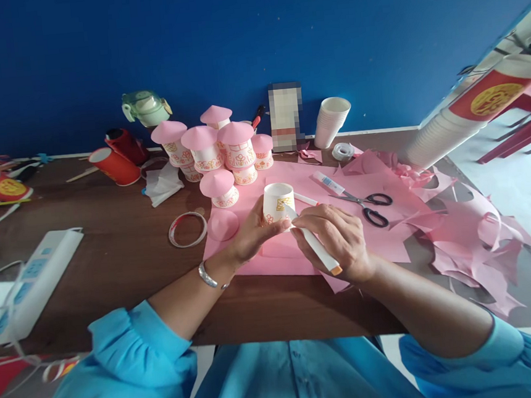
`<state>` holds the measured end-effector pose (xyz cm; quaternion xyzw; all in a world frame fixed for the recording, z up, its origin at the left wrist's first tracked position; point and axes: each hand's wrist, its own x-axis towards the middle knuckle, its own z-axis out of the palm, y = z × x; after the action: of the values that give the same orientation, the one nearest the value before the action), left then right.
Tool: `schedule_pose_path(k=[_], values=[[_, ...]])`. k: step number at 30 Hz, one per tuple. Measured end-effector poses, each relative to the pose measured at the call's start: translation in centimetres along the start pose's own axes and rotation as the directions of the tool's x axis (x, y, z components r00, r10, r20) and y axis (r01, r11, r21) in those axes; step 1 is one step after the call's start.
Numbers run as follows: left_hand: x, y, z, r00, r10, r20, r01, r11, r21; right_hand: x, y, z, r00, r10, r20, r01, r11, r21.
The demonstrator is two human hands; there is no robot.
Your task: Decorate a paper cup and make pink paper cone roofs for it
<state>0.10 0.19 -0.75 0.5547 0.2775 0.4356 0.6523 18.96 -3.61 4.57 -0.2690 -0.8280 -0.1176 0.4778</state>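
Hand-held cup (pixel 274 207) well inside table edge (pixel 300 333)

This looks like a craft workspace; whether it belongs to a home, school or shop cannot be told. A dark brown wood-look table (pixel 130 245) carries black-handled metal scissors (pixel 362 203), a white glue stick (pixel 329 183) and curling pale pink paper offcuts (pixel 478 261). Small white patterned cups with conical pink paper roofs (pixel 208 156) stand grouped near a tapering stack of plain white cups (pixel 332 124).
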Motion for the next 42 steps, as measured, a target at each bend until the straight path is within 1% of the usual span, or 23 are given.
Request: schedule_pose_path(k=[4, 9, 14, 18, 23, 26, 28, 34, 37, 42], values=[[0.01, 0.19, 0.07, 1.000, -0.006, -0.015, 0.007, 1.000, 0.026, 0.25, 0.10, -0.08, 1.000, 0.020, 0.002, -0.020, 1.000, -0.016], [0.06, 0.09, 0.12, 1.000, -0.003, -0.010, 0.003, 1.000, 0.016, 0.14, 0.05, 0.08, 1.000, 0.010, 0.010, -0.009, 0.999, -0.043], [0.03, 0.20, 0.23, 1.000, -0.005, -0.030, 0.006, 1.000, 0.011, -0.15, 0.02, 0.21, 0.999, -0.005, 0.036, 0.006, 1.000, -0.019], [0.00, -0.07, 0.11, 1.000, -0.006, -0.023, 0.006, 1.000, -0.005, -0.30, -0.08, 0.25, 0.999, -0.016, 0.052, 0.016, 1.000, 0.003], [-0.01, -0.04, 0.13, 0.999, -0.043, -0.034, 0.040, 0.994, -0.097, -0.17, -0.08, 0.13, 0.999, -0.044, 0.007, 0.044, 0.999, 0.010], [-0.03, 0.49, 0.29, 0.997, -0.064, -0.052, 0.058, 0.991, -0.117, -0.13, 0.16, -0.01, 1.000, -0.020, -0.004, 0.020, 1.000, 0.009], [-0.02, 0.72, 0.32, 0.997, -0.071, -0.043, 0.064, 0.987, -0.145, -0.10, 0.37, -0.10, 1.000, 0.000, 0.000, 0.000, 1.000, -0.003], [0.07, 0.46, 0.12, 0.997, -0.073, -0.028, 0.064, 0.969, -0.240, 0.20, 0.66, -0.25, 0.999, 0.034, -0.004, -0.034, 0.999, -0.038], [0.09, 0.28, 0.07, 0.998, -0.059, -0.019, 0.052, 0.966, -0.254, 0.23, 0.66, -0.26, 0.999, 0.029, -0.014, -0.029, 0.999, -0.033], [0.05, 0.17, -0.01, 0.998, -0.061, -0.007, 0.058, 0.968, -0.243, -0.01, 0.75, -0.26, 0.999, 0.038, 0.009, -0.037, 0.999, -0.016]])
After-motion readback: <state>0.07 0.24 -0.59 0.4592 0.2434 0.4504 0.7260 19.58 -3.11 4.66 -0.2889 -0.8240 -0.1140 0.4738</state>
